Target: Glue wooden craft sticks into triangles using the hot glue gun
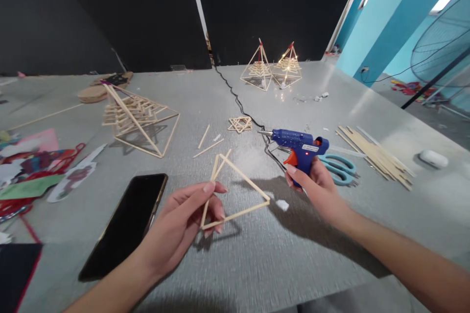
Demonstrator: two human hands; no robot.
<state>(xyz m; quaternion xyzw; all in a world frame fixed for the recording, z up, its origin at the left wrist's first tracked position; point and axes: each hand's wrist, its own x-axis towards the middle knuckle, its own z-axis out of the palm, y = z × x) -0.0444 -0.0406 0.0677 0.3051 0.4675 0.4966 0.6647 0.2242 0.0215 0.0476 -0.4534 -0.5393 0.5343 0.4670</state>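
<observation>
Left hand [183, 222] pinches stick triangle [235, 190] — right hand [317, 186] grips glue gun [297, 146].

Blue glue gun [299, 146], orange trigger [291, 158]

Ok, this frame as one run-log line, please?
left hand: holds stick triangle | right hand: grips blue glue gun | nearby: scissors, phone | surface: grey table

Grey table [257, 264], black wall [110, 10], turquoise pillar [385, 19]
</observation>
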